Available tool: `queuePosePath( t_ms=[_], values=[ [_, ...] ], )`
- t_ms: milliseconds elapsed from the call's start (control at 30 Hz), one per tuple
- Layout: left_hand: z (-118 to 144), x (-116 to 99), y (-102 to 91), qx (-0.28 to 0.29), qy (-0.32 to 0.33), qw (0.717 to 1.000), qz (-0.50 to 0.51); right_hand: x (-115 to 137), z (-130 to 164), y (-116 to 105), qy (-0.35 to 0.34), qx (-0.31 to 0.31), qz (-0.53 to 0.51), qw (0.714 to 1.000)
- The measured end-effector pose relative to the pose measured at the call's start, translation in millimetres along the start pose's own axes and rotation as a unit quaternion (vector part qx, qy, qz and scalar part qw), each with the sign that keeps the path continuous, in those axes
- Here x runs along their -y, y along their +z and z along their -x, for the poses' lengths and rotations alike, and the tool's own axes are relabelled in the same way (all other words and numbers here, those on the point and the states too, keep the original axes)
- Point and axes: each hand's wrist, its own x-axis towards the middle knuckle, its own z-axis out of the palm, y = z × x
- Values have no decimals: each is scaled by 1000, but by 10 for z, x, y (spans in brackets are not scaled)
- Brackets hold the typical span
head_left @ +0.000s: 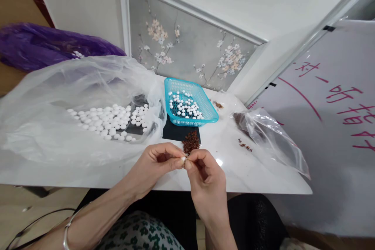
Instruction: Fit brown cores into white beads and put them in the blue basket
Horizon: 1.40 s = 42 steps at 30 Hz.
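Note:
My left hand [161, 160] is closed in a pinch on a small white ball [183, 158]. Against it, the thumb and forefinger of my right hand [205, 172] are pressed together; what they hold is too small to make out. Just beyond my fingertips lies a heap of small reddish-brown stem-like bits [191, 141], partly on a black mat [172, 132]. A blue plastic basket [210, 114] behind the heap has many white balls in it. To the left, a clear plastic bag [58, 140] spreads over the table with a pile of white balls [102, 121] at its mouth.
A clear bag with brown contents [246, 125] lies at the right, with a few loose brown bits [245, 146] before it. Behind stand a framed flower picture [187, 39] and a whiteboard [331, 125]. A purple bag [43, 47] sits at the back left.

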Motion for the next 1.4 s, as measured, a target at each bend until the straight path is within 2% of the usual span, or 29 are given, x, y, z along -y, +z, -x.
queuePosePath(
  t_ms=[100, 200, 300, 400, 667, 1067, 1133, 1267, 1400],
  values=[
    [-3, -15, 16, 11, -7, 1000, 12, 7, -22, -45, 18, 25, -29, 999],
    [-1, -31, 33, 14, -30, 997, 67, 16, -50, -133, 14, 96, -59, 994],
    [6, -46, 35, 21, -58, 994, 87, 39, -72, -220, -10, 148, -27, 989],
    [12, -52, 26, 30, -73, 995, 67, 76, -85, -270, -28, 167, 28, 985],
    [7, -46, 23, 42, -77, 995, 52, 115, -68, -243, -84, 135, 96, 983],
    [28, -40, 16, 36, -76, 996, 9, 67, -25, -184, -87, 113, 79, 987],
    [27, -46, 25, 36, -82, 996, 21, 66, -24, -199, -77, 114, 70, 988],
    [23, -66, 40, 39, -104, 987, 112, 41, -30, -267, -58, 124, 19, 990],
    [27, -66, 25, 8, -124, 982, 140, -51, -46, -355, -50, 65, 14, 997]
  ],
)
